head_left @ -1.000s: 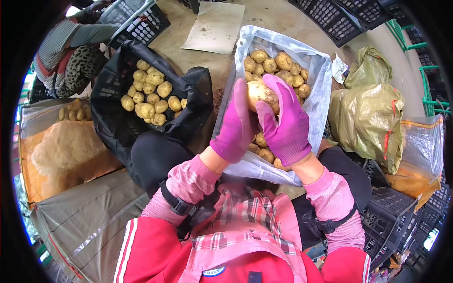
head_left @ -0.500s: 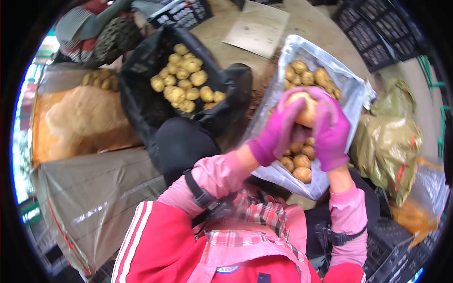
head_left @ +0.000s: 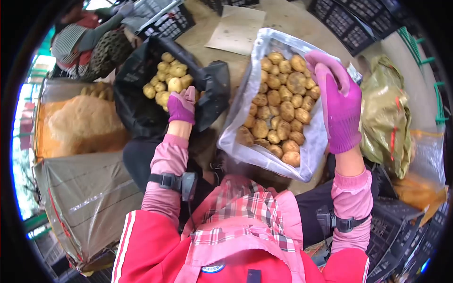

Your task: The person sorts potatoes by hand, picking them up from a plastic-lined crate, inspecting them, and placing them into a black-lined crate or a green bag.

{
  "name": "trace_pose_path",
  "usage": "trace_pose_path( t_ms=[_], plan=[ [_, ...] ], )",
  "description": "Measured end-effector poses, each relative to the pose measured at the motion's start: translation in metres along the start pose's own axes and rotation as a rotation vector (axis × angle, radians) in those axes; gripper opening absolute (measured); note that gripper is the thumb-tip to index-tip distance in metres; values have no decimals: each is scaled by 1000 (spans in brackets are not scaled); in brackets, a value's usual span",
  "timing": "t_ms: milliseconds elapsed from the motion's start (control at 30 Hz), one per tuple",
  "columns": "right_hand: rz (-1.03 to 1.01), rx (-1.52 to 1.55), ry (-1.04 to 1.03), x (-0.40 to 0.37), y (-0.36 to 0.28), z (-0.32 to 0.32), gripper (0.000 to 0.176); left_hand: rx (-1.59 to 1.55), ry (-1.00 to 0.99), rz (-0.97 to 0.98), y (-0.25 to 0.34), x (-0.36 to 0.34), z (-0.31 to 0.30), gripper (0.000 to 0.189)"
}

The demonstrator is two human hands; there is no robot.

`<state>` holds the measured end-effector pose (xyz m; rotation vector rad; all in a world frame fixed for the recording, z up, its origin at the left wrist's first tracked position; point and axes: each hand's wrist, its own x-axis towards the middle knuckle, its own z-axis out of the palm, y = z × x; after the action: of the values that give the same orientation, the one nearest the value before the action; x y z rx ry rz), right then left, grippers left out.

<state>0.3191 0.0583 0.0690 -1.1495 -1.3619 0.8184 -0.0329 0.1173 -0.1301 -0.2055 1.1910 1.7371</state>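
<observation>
My left hand point(head_left: 181, 104), in a purple glove, is over the near edge of the potatoes point(head_left: 165, 78) in the black bag point(head_left: 130, 104). Its fingers are partly bent against a yellow potato point(head_left: 175, 85); whether it grips one is hard to tell. My right hand point(head_left: 336, 101), gloved alike, hovers at the right rim of the lined crate point(head_left: 236, 120), its fingers curved and apart from the thumb, with nothing seen in it. Many brown potatoes point(head_left: 283, 96) fill the crate.
Another person point(head_left: 87, 45) crouches at the upper left beside a black crate point(head_left: 170, 21). A cardboard sheet point(head_left: 236, 29) lies beyond the bag. Stacked black crates point(head_left: 351, 23) stand upper right, olive sacks point(head_left: 389, 113) at the right, and a covered stack point(head_left: 89, 198) at the left.
My hands have parted from the large potato they held together over the crate. The left moved to the black bag, the right to the crate's right rim. The view has shifted slightly.
</observation>
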Motion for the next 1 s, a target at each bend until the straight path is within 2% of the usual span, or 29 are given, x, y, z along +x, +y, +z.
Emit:
trace_pose_path(
  t_ms=[67, 133, 200, 267, 333, 433, 500, 567, 633, 700, 767, 833, 900, 933, 967, 1000],
  plan=[
    [-38, 51, 82, 5, -14, -21, 26, 393, -360, 192, -17, -72, 29, 47],
    [-30, 54, 105, 1, -39, -40, 38, 688, -749, 152, -42, -108, 47, 42],
    [63, 151, 142, -7, -51, -55, 42, 993, -1006, 144, -83, -124, 67, 42],
    [135, 238, 165, -13, -56, -64, 43, 1415, -1100, 316, -146, -101, 76, 46],
    [192, 315, 179, -21, -57, -75, 45, 1679, -1098, 449, -196, -99, 95, 53],
    [258, 472, 196, -26, -57, -96, 48, 2046, -964, 511, -263, -92, 128, 77],
    [299, 578, 296, -23, -57, -106, 50, 1997, -969, 527, -321, -40, 125, 87],
    [320, 587, 373, -19, -56, -106, 51, 2002, -723, 764, -350, -57, 121, 101],
    [346, 715, 315, -18, -72, -108, 50, 2012, -607, 688, -358, -67, 129, 107],
    [369, 661, 301, -15, -74, -108, 48, 1968, -546, 579, -351, -75, 133, 113],
    [375, 523, 297, -16, -67, -106, 47, 1868, -614, 694, -360, -45, 124, 110],
    [348, 405, 272, -18, -60, -104, 45, 1634, -858, 237, -281, -91, 158, 97],
    [313, 387, 210, -20, -57, -105, 42, 1424, -1107, 67, -247, -78, 160, 89],
    [245, 270, 158, -22, -52, -105, 41, 1313, -1223, -15, -230, -73, 159, 85],
    [178, 152, 107, -25, -45, -105, 41, 1383, -1330, 117, -189, -106, 163, 80],
    [111, 33, 53, -27, -37, -100, 40, 1308, -1423, 55, -160, -121, 163, 87]
  ],
)
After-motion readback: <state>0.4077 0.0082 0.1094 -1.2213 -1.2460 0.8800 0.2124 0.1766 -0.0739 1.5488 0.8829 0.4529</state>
